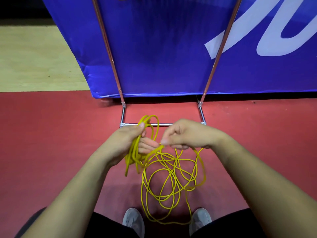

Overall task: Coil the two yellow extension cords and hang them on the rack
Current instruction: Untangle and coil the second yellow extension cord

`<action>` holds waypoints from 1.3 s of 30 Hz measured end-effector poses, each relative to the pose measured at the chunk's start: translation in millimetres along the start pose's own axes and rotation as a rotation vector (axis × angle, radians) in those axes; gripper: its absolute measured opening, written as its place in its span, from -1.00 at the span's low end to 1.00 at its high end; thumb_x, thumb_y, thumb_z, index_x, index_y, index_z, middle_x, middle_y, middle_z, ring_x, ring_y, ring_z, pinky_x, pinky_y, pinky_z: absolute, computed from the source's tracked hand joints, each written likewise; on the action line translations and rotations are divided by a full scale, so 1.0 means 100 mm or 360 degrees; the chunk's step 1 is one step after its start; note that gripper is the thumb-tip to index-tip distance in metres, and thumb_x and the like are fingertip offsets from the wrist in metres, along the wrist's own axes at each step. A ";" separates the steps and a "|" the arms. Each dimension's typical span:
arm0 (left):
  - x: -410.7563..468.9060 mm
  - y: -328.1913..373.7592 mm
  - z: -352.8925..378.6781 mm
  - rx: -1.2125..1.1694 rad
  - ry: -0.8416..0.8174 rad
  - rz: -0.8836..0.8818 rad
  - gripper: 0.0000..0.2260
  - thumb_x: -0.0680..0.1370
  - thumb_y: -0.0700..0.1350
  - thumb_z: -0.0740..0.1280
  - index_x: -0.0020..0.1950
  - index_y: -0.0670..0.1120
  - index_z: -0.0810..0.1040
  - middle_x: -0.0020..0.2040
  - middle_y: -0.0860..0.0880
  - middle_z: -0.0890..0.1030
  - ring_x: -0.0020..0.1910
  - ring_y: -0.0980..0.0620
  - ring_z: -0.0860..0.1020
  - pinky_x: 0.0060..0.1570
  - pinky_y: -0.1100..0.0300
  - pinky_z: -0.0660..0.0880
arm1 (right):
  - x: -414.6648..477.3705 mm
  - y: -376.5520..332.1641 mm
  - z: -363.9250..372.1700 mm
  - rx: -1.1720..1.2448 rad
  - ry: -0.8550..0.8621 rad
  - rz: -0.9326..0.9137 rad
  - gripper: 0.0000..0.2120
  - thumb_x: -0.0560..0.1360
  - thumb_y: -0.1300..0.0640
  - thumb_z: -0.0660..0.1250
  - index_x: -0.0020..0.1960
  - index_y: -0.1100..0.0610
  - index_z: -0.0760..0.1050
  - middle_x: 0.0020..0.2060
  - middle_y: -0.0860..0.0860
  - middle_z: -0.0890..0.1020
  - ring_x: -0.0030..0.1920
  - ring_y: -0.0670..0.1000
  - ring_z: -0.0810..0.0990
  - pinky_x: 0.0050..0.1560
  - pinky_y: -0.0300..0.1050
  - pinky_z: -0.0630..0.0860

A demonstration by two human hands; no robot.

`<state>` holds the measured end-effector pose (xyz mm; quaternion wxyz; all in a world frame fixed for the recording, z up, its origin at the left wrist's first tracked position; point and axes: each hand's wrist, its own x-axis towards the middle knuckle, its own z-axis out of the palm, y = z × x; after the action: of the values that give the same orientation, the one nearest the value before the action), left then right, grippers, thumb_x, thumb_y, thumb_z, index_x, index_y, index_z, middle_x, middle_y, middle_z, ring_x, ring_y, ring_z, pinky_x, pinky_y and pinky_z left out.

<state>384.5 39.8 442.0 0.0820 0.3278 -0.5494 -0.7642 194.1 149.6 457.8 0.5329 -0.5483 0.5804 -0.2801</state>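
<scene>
The step in hand looks like mid-coil on one yellow extension cord (175, 169). The left hand (127, 141) has its fingers curled round a bundle of loops (131, 156), held above the red floor (51, 143) just on the near side of the rack (118, 83) base bar. The right hand (187, 134) pinches the next strand between thumb and fingers, close beside the left.

To do it well, I would size each new length to the loops in the bundle. I would let the cord twist freely so it lies flat, and lift slack clear of the tangle rather than drag it through.

The cord is thin, bright yellow and limp. Its loose part lies in crossing loops on the floor between the grey shoes (133, 220), so a snag seems likely.
</scene>
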 end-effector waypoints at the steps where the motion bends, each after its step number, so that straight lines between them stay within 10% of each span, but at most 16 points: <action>1: -0.01 -0.01 0.04 0.0006 -0.0065 -0.0020 -0.74 0.57 0.04 0.18 -0.15 -0.15 0.36 -0.19 -0.35 0.65 -0.28 -0.20 0.66 -0.29 0.10 0.59 | 0.04 0.01 0.01 0.0160 0.0172 -0.0065 -0.81 0.55 0.13 0.34 -0.19 0.20 0.55 -0.52 -0.03 0.37 -0.51 -0.08 0.24 -0.49 -0.24 0.17; 8: 0.03 0.05 -0.01 -0.0415 -0.0027 0.0062 -0.77 0.56 -0.02 0.22 -0.28 -0.05 0.39 -0.50 0.04 0.21 -0.59 0.10 0.22 -0.51 0.27 0.19 | 0.04 0.47 -0.22 0.0142 0.0290 0.0011 -0.94 0.52 0.21 0.38 -0.10 0.16 0.52 -0.32 0.06 0.58 -0.33 -0.02 0.49 -0.19 -0.08 0.43; 15: 0.04 0.06 -0.09 0.0019 0.0083 -0.0070 -0.75 0.61 -0.03 0.19 -0.18 -0.15 0.38 -0.53 -0.05 0.36 -0.60 -0.01 0.38 -0.56 0.29 0.29 | 0.05 0.67 -0.29 0.0298 0.0762 0.0102 -0.93 0.51 0.20 0.40 -0.11 0.05 0.55 -0.44 0.04 0.47 -0.47 -0.02 0.30 -0.43 -0.21 0.23; 24: -0.01 -0.02 0.01 0.0062 -0.0116 -0.0177 -0.72 0.58 -0.02 0.22 -0.10 -0.24 0.52 -0.20 -0.35 0.65 -0.43 -0.14 0.64 -0.48 0.20 0.50 | 0.05 0.07 -0.06 -0.0267 0.0538 -0.0073 -0.90 0.41 0.17 0.50 -0.21 0.19 0.66 -0.56 -0.12 0.38 -0.48 -0.14 0.27 -0.43 -0.25 0.22; 33: -0.01 -0.02 -0.01 -0.0030 -0.0274 -0.0080 -0.78 0.55 -0.04 0.22 -0.10 -0.20 0.49 -0.50 0.04 0.24 -0.63 0.15 0.20 -0.55 0.26 0.12 | 0.06 0.22 -0.06 -0.0193 0.0408 -0.0051 -0.85 0.47 0.07 0.47 -0.17 0.15 0.61 -0.44 0.02 0.40 -0.42 -0.07 0.33 -0.38 -0.22 0.27; 39: 0.05 -0.04 -0.09 0.0139 -0.0115 -0.0066 -0.76 0.55 -0.03 0.24 -0.08 -0.22 0.47 -0.44 -0.06 0.42 -0.55 0.00 0.42 -0.51 0.24 0.35 | 0.01 0.69 -0.25 0.0178 0.0651 0.0113 -0.95 0.53 0.19 0.37 -0.10 0.12 0.60 -0.45 0.08 0.53 -0.44 0.02 0.47 -0.23 -0.02 0.38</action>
<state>386.8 31.9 435.3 0.0317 0.3145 -0.5780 -0.7523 147.6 158.5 401.9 0.4431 -0.4289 0.6789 -0.3983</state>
